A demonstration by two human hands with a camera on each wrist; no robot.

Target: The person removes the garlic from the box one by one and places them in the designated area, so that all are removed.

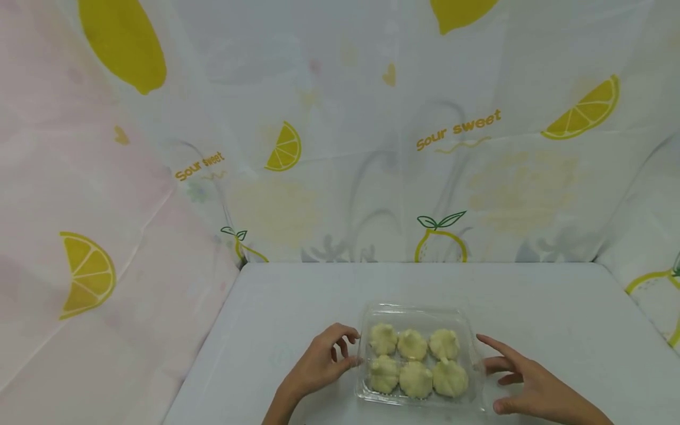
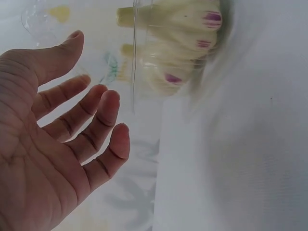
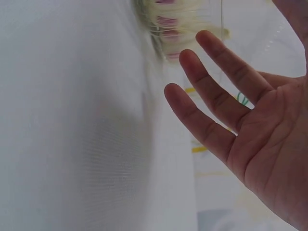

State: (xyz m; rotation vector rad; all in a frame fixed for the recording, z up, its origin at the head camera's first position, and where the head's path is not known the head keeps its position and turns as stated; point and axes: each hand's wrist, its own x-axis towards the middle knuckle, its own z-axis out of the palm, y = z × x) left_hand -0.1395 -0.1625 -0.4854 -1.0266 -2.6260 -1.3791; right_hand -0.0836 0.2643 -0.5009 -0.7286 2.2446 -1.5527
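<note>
A clear plastic box (image 1: 419,316) sits on the white table with several pale garlic bulbs in two rows, such as this garlic bulb (image 1: 416,379). In the left wrist view the garlic bulbs (image 2: 180,48) show purple streaks through the clear wall. Beside the box's left side is my left hand (image 1: 324,360), its fingers bent loosely and holding nothing. My right hand (image 1: 523,378) is spread at the right side, fingers apart and pointing towards the box. The right wrist view has a gap between that hand (image 3: 255,115) and the garlic bulbs (image 3: 168,29).
White cloth covers the table (image 1: 297,295). Behind it and at both sides hangs a pale curtain (image 1: 340,195) printed with lemons and lettering. The table's back edge meets the curtain beyond the box.
</note>
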